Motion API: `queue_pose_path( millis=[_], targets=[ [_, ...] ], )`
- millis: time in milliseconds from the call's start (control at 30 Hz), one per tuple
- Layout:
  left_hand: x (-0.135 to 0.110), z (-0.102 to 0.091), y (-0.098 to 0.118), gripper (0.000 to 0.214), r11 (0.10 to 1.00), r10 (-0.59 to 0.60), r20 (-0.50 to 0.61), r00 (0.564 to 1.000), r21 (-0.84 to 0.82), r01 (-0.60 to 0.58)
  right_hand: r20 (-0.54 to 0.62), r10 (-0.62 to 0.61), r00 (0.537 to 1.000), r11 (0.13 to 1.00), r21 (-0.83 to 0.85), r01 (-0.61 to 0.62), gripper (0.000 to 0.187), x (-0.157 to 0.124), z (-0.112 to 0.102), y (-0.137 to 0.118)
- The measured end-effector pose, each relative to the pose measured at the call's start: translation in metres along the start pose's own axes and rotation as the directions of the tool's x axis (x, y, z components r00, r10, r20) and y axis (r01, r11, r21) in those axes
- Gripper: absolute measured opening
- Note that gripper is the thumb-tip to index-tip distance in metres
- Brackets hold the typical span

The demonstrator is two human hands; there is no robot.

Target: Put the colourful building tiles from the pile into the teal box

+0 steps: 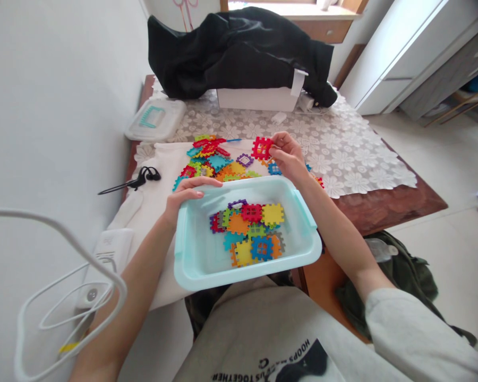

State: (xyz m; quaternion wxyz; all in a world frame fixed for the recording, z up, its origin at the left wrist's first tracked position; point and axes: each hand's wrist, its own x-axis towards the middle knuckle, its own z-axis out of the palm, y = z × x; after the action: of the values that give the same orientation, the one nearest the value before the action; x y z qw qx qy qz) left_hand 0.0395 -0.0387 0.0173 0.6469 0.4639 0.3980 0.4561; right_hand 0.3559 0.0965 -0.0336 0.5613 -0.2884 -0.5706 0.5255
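Waffle-block tiles [247,228] lie in two lots around the hands. The right hand [287,155] pinches a red tile [262,148] by its edge, holding it just above the loose pile of multicoloured tiles [211,159]. The left hand [191,191] lies open, its fingers curled over the far rim of a pale aqua plastic tub [195,265], which sits at the table's near edge in front of the person. Inside the tub, red, yellow, orange, blue, green and purple tiles lie heaped together. The loose pile spreads over a white cloth [151,212] just beyond the tub, with black wired earphones [143,178] to its left. Further out, a floral lace cover [354,159] spreads across the wooden table [382,207], carrying a clear plastic box [155,119] with an aqua handle and a white box [255,99] under a black garment [239,53].
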Motion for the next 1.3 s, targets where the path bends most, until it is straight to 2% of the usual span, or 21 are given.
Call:
queue_pose_path(
  millis=[133, 233, 400, 533, 667, 733, 800, 867, 933, 1000, 1033, 1100, 1167, 1200, 1233, 1300],
  targets=[
    [0.001, 0.0, 0.001, 0.04, 1.0, 0.007, -0.004, 1.0, 0.01, -0.006, 0.033, 0.039, 0.999, 0.991, 0.126, -0.043, 0.048, -0.007, 0.003, -0.019],
    [0.001, -0.001, 0.0, 0.04, 1.0, -0.014, 0.003, 1.0, 0.003, 0.014, 0.156, 0.069, 0.985, 0.981, 0.168, -0.096, 0.052, -0.015, 0.008, -0.033],
    [0.002, -0.005, -0.004, 0.028, 0.999, 0.019, -0.04, 0.999, 0.033, -0.018, 0.41, 0.1, 0.907, 0.968, 0.171, -0.184, 0.052, -0.024, 0.016, -0.043],
    [-0.001, -0.005, -0.007, 0.019, 0.998, 0.041, -0.035, 0.999, 0.043, -0.04, 0.516, 0.105, 0.85, 0.976, 0.111, -0.188, 0.046, -0.022, 0.012, -0.041],
    [-0.004, -0.004, -0.008, 0.021, 0.996, 0.073, -0.038, 0.997, 0.049, -0.072, 0.585, 0.114, 0.803, 0.979, 0.07, -0.19, 0.037, -0.023, 0.008, -0.042],
    [-0.003, -0.005, -0.008, 0.026, 0.995, 0.079, -0.039, 0.996, 0.056, -0.077, 0.618, 0.105, 0.779, 0.981, 0.062, -0.182, 0.039, -0.025, 0.009, -0.045],
    [-0.001, -0.006, -0.007, 0.03, 0.996, 0.06, -0.02, 0.998, 0.065, -0.059, 0.597, 0.102, 0.796, 0.98, 0.077, -0.184, 0.049, -0.025, 0.013, -0.044],
    [0.0, -0.007, -0.005, 0.033, 0.997, 0.027, 0.003, 1.0, 0.07, -0.027, 0.491, 0.107, 0.865, 0.985, 0.066, -0.159, 0.061, -0.023, 0.016, -0.037],
    [0.0, -0.007, -0.004, 0.035, 0.998, 0.017, 0.0, 1.0, 0.068, -0.017, 0.349, 0.105, 0.931, 0.994, -0.071, -0.085, 0.069, -0.019, 0.016, -0.023],
    [-0.001, -0.006, -0.004, 0.034, 0.997, 0.021, -0.009, 1.0, 0.068, -0.02, 0.264, 0.087, 0.961, 0.933, -0.359, 0.014, 0.074, -0.014, 0.013, -0.004],
    [-0.002, -0.006, -0.004, 0.033, 0.997, 0.023, -0.01, 1.0, 0.069, -0.022, 0.254, 0.089, 0.963, 0.857, -0.512, 0.056, 0.079, -0.012, 0.012, 0.006],
    [-0.002, -0.007, -0.004, 0.031, 0.998, -0.001, 0.007, 1.0, 0.069, 0.001, 0.292, 0.169, 0.941, 0.664, -0.74, 0.11, 0.089, -0.01, 0.008, 0.023],
    [-0.001, -0.008, -0.004, 0.033, 0.998, -0.019, 0.018, 1.0, 0.055, 0.018, 0.353, 0.301, 0.886, 0.519, -0.84, 0.158, 0.082, -0.008, 0.005, 0.034],
    [0.0, -0.008, -0.003, 0.036, 0.999, -0.025, 0.026, 0.999, 0.048, 0.023, 0.386, 0.346, 0.855, 0.484, -0.854, 0.189, 0.074, -0.007, 0.005, 0.036],
    [0.001, -0.008, -0.003, 0.038, 0.999, -0.024, 0.031, 0.999, 0.041, 0.022, 0.415, 0.364, 0.834, 0.471, -0.854, 0.219, 0.067, -0.006, 0.004, 0.038],
    [0.001, -0.006, -0.002, 0.041, 0.999, -0.015, 0.034, 0.999, 0.03, 0.014, 0.444, 0.346, 0.827, 0.478, -0.842, 0.252, 0.061, -0.004, 0.004, 0.037]
  ],
)
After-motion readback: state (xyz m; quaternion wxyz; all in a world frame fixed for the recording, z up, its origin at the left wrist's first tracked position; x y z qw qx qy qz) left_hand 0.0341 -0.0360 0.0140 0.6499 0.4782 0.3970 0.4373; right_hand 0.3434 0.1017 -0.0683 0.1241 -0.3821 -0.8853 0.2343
